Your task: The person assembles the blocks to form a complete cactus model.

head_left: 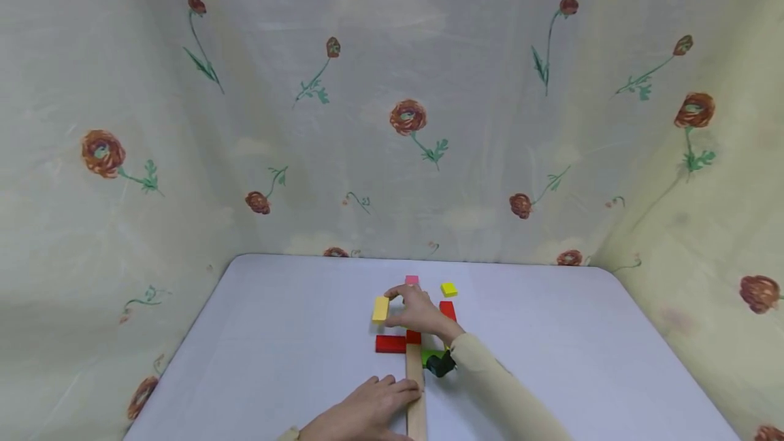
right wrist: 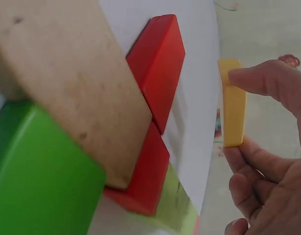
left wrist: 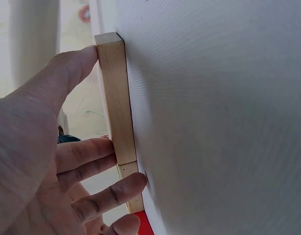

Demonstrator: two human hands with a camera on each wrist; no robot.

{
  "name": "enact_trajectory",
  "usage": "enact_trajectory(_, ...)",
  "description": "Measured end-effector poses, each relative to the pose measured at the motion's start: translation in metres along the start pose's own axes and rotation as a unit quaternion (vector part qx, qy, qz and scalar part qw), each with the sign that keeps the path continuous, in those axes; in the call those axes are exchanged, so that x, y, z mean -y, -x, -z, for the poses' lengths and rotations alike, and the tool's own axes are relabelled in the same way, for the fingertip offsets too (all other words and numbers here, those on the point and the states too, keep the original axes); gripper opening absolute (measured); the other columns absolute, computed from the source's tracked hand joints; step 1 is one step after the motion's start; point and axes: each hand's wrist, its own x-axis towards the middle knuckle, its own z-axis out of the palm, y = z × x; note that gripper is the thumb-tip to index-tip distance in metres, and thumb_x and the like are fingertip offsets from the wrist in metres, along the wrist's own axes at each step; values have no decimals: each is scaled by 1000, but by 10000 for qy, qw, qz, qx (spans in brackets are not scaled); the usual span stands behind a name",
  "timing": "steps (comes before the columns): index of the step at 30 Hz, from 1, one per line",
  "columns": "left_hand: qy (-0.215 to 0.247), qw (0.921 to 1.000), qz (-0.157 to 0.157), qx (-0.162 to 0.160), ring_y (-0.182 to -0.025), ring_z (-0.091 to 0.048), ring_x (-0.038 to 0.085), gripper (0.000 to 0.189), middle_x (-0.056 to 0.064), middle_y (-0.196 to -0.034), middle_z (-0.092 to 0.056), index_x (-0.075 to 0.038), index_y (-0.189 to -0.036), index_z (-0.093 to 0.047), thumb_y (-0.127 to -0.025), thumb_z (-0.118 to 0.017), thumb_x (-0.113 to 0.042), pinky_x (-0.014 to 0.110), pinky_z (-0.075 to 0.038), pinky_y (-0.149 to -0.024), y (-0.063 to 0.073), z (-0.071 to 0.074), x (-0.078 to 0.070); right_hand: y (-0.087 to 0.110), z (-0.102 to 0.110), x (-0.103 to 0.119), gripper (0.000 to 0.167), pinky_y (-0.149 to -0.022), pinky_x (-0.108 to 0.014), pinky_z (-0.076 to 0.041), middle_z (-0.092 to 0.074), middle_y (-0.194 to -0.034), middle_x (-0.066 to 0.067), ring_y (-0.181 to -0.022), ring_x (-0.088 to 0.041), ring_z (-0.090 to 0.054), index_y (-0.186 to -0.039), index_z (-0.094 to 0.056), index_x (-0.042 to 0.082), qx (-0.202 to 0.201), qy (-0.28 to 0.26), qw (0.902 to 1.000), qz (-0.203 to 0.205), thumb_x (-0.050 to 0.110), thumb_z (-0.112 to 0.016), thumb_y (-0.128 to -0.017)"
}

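My right hand (head_left: 419, 310) pinches a small yellow block (right wrist: 234, 105) by its ends between thumb and fingers, held up over the table. Below it lies a row of blocks: a red block (head_left: 414, 337) joins the far end of a plain wood block (head_left: 414, 361). My left hand (head_left: 370, 408) rests along this wood and a longer wood block (left wrist: 114, 98) nearer me. In the left wrist view its thumb touches the longer block's near end, and the fairly straight fingers lie at the joint. Another red block (head_left: 390, 344) sticks out to the left of the row.
A green block (head_left: 432, 357) lies right of the row, partly behind a black wrist camera (head_left: 441, 364). Farther back are a red block (head_left: 448, 309), a yellow block (head_left: 449, 289) and a pink block (head_left: 412, 280). A flowered curtain (head_left: 367, 87) hangs behind the white table (head_left: 294, 332).
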Motion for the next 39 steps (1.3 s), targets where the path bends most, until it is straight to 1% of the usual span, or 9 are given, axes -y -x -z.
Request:
enact_trajectory(4,29,10000,-26,-1,-99,-51,6,71,-15,-136,-52,-29,-138,-51,-78,-66,-64,38,-50,-91,-1,0,0,-5,-5,3,51,-93,-46,-42,-60,-122,-1,-112,-23,-43,-122,-61,19,187,81,9998,-30,30,-80,-77)
enact_trajectory(8,129,9999,1,45,-101,-52,5,71,-16,-135,-53,-29,-138,-50,-78,-66,-64,39,-50,-90,-2,0,1,-8,-9,3,50,-92,-46,-42,-61,-122,0,-111,-22,-43,-123,-62,18,305,133,9993,-139,29,-80,-77)
enact_trajectory(13,96,9999,-35,54,-106,-53,6,72,-16,-137,-51,-30,-139,-49,-78,-65,-65,39,-49,-91,-2,-1,2,-10,-13,1,53,-90,-45,-45,-60,-122,-2,-109,-23,-44,-123,-61,17,276,408,9985,-222,28,-81,-76)
enact_trajectory(18,77,9999,-68,18,-104,-52,6,72,-16,-137,-51,-30,-139,-49,-79,-65,-65,38,-49,-90,-2,-2,3,-14,-14,-1,51,-88,-42,-44,-61,-120,-1,-107,-21,-45,-122,-63,18,303,633,9973,-206,29,-81,-75)
enact_trajectory(23,37,9999,-114,-37,-102,-51,5,71,-16,-137,-51,-29,-139,-50,-78,-66,-64,34,-49,-87,-1,-2,3,-15,-15,-1,48,-88,-41,-43,-62,-119,-2,-105,-20,-45,-120,-64,17,389,633,9970,-207,28,-79,-77)
enact_trajectory(28,6,9998,-175,-86,-102,-52,4,71,-16,-137,-51,-28,-138,-51,-79,-66,-63,33,-49,-85,-1,-2,3,-13,-16,-2,47,-89,-40,-42,-61,-121,-1,-106,-20,-45,-121,-64,17,403,586,9972,-226,27,-79,-78)
enact_trajectory(33,78,9998,-164,-62,-101,-51,4,70,-16,-135,-52,-28,-138,-51,-79,-66,-62,33,-49,-85,0,-2,3,-10,-16,-1,46,-88,-40,-42,-61,-121,0,-106,-20,-45,-122,-63,18,438,523,9974,-247,27,-78,-79)
enact_trajectory(39,131,9996,-213,-111,-96,-50,2,68,-16,-134,-53,-28,-137,-52,-79,-67,-61,29,-49,-83,1,0,2,-9,-16,2,45,-89,-41,-42,-62,-120,-1,-106,-21,-44,-121,-63,18,473,514,9972,-267,26,-77,-80)
